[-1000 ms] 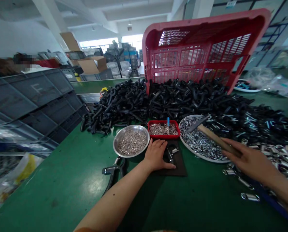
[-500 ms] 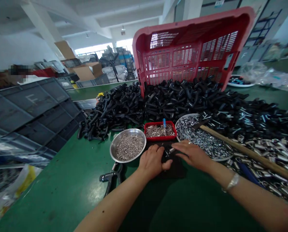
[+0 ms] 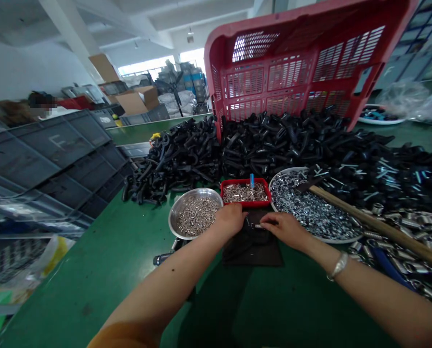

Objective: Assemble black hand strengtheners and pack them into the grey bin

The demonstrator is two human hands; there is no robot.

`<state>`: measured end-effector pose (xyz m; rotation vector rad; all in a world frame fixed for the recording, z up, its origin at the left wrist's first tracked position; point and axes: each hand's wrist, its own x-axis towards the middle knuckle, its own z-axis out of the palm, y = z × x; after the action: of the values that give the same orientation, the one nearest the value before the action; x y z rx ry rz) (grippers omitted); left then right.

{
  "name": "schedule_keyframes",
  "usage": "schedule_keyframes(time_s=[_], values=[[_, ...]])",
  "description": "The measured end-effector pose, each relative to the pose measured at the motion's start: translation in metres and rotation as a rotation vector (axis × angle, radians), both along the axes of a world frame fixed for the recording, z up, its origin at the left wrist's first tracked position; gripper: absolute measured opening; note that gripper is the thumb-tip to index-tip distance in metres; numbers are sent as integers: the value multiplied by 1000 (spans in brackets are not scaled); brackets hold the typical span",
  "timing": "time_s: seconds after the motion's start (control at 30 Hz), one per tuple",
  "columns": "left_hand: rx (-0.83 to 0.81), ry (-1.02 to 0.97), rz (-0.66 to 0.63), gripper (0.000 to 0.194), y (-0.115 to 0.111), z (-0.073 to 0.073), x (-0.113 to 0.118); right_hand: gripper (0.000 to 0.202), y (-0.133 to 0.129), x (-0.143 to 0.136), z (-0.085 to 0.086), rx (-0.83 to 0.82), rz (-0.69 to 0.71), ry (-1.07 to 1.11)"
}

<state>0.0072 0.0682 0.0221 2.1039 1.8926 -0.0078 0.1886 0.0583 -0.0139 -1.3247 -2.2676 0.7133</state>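
Note:
My right hand point(image 3: 281, 229) is closed in a pinch at the end of a small metal coil spring point(image 3: 257, 226). The spring lies level above a dark flat pad point(image 3: 263, 256). A black part, hard to make out against the pad, sits below the spring. My left hand point(image 3: 230, 218) is curled just in front of a red tray point(image 3: 245, 204) of small metal pins. Its fingertips point toward the spring and are pressed together; what they hold, if anything, is too small to name. Left of that hand stands a steel bowl point(image 3: 176, 227) of small metal pieces.
A large round tray point(image 3: 274, 181) of shiny metal parts lies to the right, with a wooden-handled hammer point(image 3: 368, 224) across it. Behind rises a heap of black parts point(image 3: 187, 164) before a tipped red crate point(image 3: 288, 72). Metal springs point(image 3: 415, 227) pile at far right.
My left hand has moved up toward the red tray and its fingers have drawn together. My right hand has closed from loosely spread fingers onto the spring. The view has shifted slightly.

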Motion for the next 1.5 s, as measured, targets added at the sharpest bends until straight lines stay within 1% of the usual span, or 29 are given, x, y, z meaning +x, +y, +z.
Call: schedule_keyframes(time_s=[0.07,0.13,0.2,0.27,0.33,0.4,0.47,0.53,0.63,0.7,0.77,0.8,0.87,0.93,1.0,1.07,1.13,1.2,1.3,1.5], values=[[146,-19,-31,33,-13,-5,-3,14,2,-2,7,46,8,-80],[268,-63,-65,34,-26,-9,-8,14,12,-5,18,96,-22,-153],[302,-97,-80,38,-37,-14,-11,19,32,-13,29,157,-118,-215],[278,-106,-87,41,-44,-19,-13,25,59,-26,35,198,-237,-262],[246,-100,-79,43,-46,-22,-12,27,85,-40,34,188,-317,-295],[231,-93,-67,43,-46,-24,-11,27,107,-53,29,167,-364,-302],[231,-92,-66,43,-44,-25,-10,26,120,-61,24,157,-400,-285],[243,-92,-65,44,-43,-25,-9,25,125,-61,22,168,-434,-248],[271,-104,-54,43,-41,-27,-8,28,116,-52,29,221,-473,-185],[287,-124,-52,43,-40,-29,-7,29,98,-43,36,290,-488,-110],[296,-145,-51,42,-39,-30,-7,28,71,-36,39,331,-467,79],[295,-152,-52,42,-39,-31,-7,28,56,-33,38,313,-439,215],[282,-160,-51,42,-39,-30,-8,26,26,-30,31,168,-349,449],[266,-163,-47,42,-39,-30,-9,24,2,-29,19,33,-280,540],[260,-171,-41,42,-39,-29,-9,22,-12,-28,7,-2,-273,559],[267,-186,-38,42,-39,-30,-9,23,-17,-27,-2,-10,-281,597],[272,-198,-32,43,-39,-31,-9,28,-16,-27,-6,-50,-254,641],[266,-208,-22,42,-39,-31,-8,31,-15,-28,-7,-87,-236,686],[274,-224,-15,42,-40,-32,-8,32,-13,-30,-8,-101,-260,750],[264,-206,-15,41,-41,-31,-9,34,-12,-33,-10,-78,-276,690]])
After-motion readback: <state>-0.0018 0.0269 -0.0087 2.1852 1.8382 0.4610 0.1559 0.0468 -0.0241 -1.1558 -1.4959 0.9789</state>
